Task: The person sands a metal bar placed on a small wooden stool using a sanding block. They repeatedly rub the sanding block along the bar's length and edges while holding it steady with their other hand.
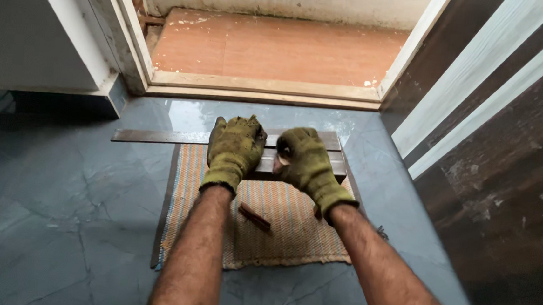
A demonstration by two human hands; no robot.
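Both hands are gloved in worn green knit and press down on stone strips laid across the far edge of a mat (pixel 260 225). Left hand (pixel 233 147) lies flat, fingers spread wide, palm down over the long strip (pixel 158 136) — a thin dark piece running left along the tile floor (pixel 57 207) — and seems to cover where it meets the short strip (pixel 337 167). Right hand (pixel 303 158) is half curled on the short strip, fingers bent over its near edge; a hole in the glove shows at the thumb. Whether it grips or just rests, cannot tell. The short strip sits right of centre, partly on the mat, thicker than the long one. A small brown stick (pixel 254 216) lies on the mat between the forearms, near the left wrist, touching neither hand. Far side: a door sill (pixel 263 91) and reddish floor beyond; a door (pixel 507 156) stands at right. Risks, as a judgement: the floor looks glossy, maybe wet, so a strip could slide if pushed sideways; the long strip overhangs the mat on the left and could tip or crack under uneven weight; the torn glove leaves skin open to a sharp edge.
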